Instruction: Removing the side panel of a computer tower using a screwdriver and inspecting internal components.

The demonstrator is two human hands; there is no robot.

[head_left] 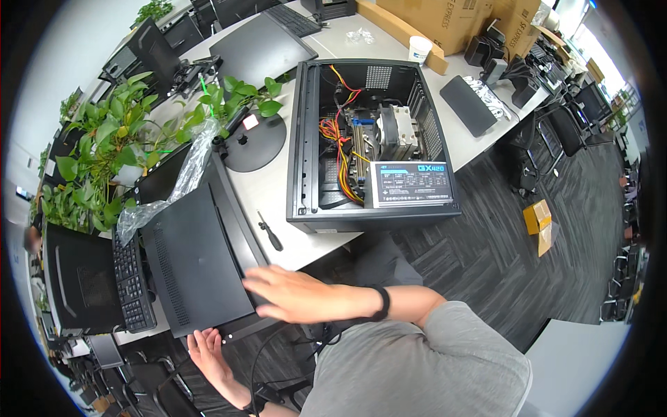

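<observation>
A black perforated side panel (pixel 198 260) lies tilted over dark flat equipment at the left of the desk. My left hand (pixel 210 356) is at the panel's near edge, its fingers extended and touching the rim. Over the panel's right edge is my right hand (pixel 288 295), slightly blurred, fingers stretched out and holding nothing. Ahead stands an uncovered computer case (pixel 375 222), showing a CPU cooler (pixel 397 132), red and yellow cables (pixel 340 149) and a labelled power supply (pixel 412 184). Between panel and case lies a black screwdriver (pixel 271 233).
A keyboard (pixel 132 285) and clear plastic wrap (pixel 184 174) are beside the panel. Leafy plants (pixel 111 139) spread behind it. A round black stand base (pixel 257 146), a paper cup (pixel 419 50) and cardboard boxes (pixel 451 21) stand farther back. The desk edge is close to my right arm.
</observation>
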